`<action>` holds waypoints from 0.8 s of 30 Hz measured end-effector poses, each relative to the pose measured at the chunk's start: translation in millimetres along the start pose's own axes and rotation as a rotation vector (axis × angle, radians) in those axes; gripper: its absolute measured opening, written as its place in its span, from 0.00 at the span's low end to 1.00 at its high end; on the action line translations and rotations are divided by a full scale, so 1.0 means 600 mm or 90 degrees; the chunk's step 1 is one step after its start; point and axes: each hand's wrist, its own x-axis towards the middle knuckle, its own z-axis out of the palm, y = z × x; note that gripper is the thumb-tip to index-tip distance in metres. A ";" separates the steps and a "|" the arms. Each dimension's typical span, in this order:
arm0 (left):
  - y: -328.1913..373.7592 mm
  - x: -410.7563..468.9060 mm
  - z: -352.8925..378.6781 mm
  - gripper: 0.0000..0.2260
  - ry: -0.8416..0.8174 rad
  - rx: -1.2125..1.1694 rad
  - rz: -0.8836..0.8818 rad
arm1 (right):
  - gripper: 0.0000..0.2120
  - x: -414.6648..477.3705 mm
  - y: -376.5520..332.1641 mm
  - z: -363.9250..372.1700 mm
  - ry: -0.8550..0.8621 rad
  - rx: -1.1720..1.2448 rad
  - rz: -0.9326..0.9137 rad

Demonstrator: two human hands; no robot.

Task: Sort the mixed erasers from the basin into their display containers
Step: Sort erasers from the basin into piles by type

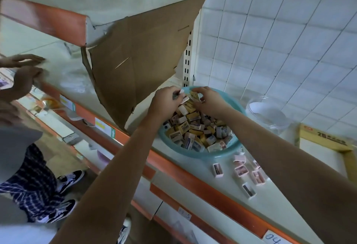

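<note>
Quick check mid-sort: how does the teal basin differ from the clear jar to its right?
The basin is teal and heaped with erasers; the clear jar looks empty, its pale bottom showing. The basin is wider, the jar narrower. The left hand and right hand both pick erasers in the basin; the jar is untouched. Both are round, open-topped and stand on the same shelf.

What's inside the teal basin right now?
A heap of small boxed erasers, yellow, pink and white. The left hand and right hand cover the far part; the bottom of the basin is buried.
</note>
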 end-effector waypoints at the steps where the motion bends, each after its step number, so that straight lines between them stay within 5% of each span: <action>1: -0.002 0.000 0.001 0.13 0.002 -0.011 -0.003 | 0.24 0.003 0.001 0.002 -0.005 -0.004 0.001; 12: 0.006 -0.009 -0.002 0.12 0.025 -0.025 0.004 | 0.12 0.003 0.010 0.015 0.054 0.092 -0.008; 18: 0.016 -0.013 -0.011 0.12 0.042 -0.044 0.001 | 0.20 -0.016 0.014 -0.005 0.017 0.107 -0.034; 24: 0.022 -0.014 -0.017 0.12 -0.005 -0.103 -0.013 | 0.12 -0.047 0.031 -0.019 0.012 0.108 -0.049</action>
